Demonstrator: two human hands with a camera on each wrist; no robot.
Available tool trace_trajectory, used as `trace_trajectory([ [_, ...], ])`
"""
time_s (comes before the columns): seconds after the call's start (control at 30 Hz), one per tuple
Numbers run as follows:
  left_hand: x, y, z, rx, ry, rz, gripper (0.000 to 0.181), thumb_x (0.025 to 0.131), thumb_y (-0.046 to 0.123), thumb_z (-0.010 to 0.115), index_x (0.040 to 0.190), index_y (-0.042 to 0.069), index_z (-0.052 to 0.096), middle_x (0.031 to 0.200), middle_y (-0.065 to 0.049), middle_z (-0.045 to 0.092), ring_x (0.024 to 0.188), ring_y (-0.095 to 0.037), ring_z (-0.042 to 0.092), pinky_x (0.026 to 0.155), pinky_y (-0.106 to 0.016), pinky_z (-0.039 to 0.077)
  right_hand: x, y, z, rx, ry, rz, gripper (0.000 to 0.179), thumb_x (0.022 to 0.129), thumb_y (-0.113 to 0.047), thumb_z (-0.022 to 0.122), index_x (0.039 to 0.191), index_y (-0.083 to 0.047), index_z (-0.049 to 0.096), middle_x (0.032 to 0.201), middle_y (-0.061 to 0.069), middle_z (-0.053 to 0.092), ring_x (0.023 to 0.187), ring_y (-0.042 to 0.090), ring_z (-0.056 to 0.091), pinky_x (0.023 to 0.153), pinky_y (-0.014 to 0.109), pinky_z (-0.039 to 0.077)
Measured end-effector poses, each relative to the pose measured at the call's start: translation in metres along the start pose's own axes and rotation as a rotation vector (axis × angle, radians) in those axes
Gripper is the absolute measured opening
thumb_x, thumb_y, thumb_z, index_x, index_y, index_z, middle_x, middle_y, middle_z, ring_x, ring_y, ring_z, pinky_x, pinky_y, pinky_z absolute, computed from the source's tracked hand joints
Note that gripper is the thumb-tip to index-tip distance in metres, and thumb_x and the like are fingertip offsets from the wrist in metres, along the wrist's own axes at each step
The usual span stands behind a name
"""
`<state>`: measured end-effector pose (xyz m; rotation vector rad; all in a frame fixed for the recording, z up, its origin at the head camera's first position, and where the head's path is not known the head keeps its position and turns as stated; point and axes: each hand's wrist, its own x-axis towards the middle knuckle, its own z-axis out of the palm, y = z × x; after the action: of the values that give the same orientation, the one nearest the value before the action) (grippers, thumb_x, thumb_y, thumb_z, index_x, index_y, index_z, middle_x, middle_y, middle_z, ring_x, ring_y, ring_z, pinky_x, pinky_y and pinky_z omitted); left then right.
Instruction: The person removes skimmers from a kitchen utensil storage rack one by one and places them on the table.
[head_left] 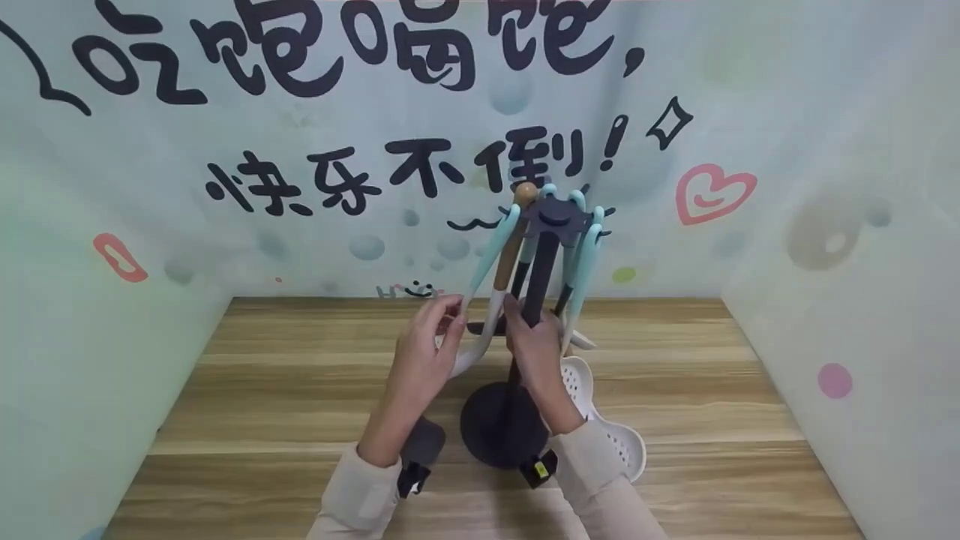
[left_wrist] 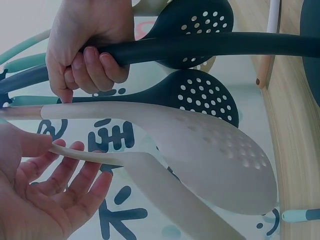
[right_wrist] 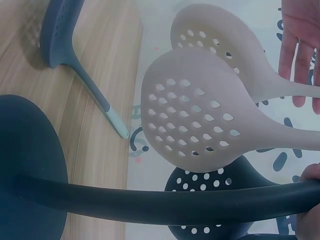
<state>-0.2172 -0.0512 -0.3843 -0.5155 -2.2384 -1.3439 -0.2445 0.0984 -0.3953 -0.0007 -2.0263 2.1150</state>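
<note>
A black utensil stand (head_left: 555,217) with a round base (head_left: 504,425) rises from the table. My right hand (head_left: 536,341) grips its pole below the hooked top. To the left, my left hand (head_left: 424,345) pinches the thin handle of a white skimmer (right_wrist: 215,50) between thumb and fingers; its upper handle is light blue and reaches up to a hook. Beside it hangs another white skimmer (left_wrist: 215,150) with a wooden handle. Dark skimmers (left_wrist: 207,97) with light blue handles hang behind the pole. The right hand's fingers curl round the pole (left_wrist: 200,45) in the left wrist view.
On the wooden table (head_left: 300,360), a white perforated utensil (head_left: 626,450) lies right of the base. A dark utensil (right_wrist: 60,35) with a pale green handle lies on the table too. Printed wall panels (head_left: 360,240) stand behind and at both sides.
</note>
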Motion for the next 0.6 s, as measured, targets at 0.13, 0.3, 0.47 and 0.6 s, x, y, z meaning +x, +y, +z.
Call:
trace_trajectory([
  [0.13, 0.0, 0.0, 0.0, -0.012, 0.02, -0.004, 0.023, 0.096, 0.016, 0.051, 0.111, 0.002, 0.06, 0.098, -0.011, 0.061, 0.089, -0.019, 0.062, 0.08, -0.03, 0.053, -0.006, -0.009, 0.001, -0.009, -0.001, -0.003, 0.04, 0.094, -0.023, 0.053, 0.057, -0.015, 0.04, 0.044, -0.007, 0.034, 0.039, 0.009, 0.031, 0.041, 0.023, 0.025],
  [0.3, 0.001, 0.001, -0.002, -0.026, 0.043, -0.004, 0.022, 0.095, 0.015, 0.053, 0.11, 0.001, 0.061, 0.097, -0.012, 0.062, 0.088, -0.02, 0.063, 0.078, -0.031, 0.053, -0.015, -0.023, 0.003, -0.002, -0.006, -0.019, 0.04, 0.094, -0.021, 0.052, 0.056, -0.015, 0.04, 0.044, -0.008, 0.035, 0.039, 0.007, 0.031, 0.042, 0.022, 0.025],
  [0.47, 0.0, 0.001, -0.004, -0.052, 0.066, -0.05, 0.022, 0.094, 0.016, 0.055, 0.11, 0.002, 0.062, 0.098, -0.012, 0.062, 0.089, -0.021, 0.063, 0.077, -0.032, 0.054, -0.016, -0.023, 0.003, -0.005, -0.008, -0.014, 0.041, 0.094, -0.022, 0.053, 0.055, -0.015, 0.041, 0.044, -0.007, 0.035, 0.039, 0.008, 0.032, 0.042, 0.023, 0.025],
  [0.6, 0.002, 0.001, -0.007, -0.109, 0.08, -0.095, 0.024, 0.094, 0.019, 0.055, 0.11, 0.002, 0.061, 0.097, -0.012, 0.063, 0.088, -0.021, 0.063, 0.075, -0.031, 0.054, -0.015, -0.023, 0.003, -0.009, 0.004, -0.004, 0.041, 0.093, -0.022, 0.053, 0.055, -0.015, 0.041, 0.044, -0.008, 0.035, 0.039, 0.008, 0.032, 0.041, 0.023, 0.025],
])
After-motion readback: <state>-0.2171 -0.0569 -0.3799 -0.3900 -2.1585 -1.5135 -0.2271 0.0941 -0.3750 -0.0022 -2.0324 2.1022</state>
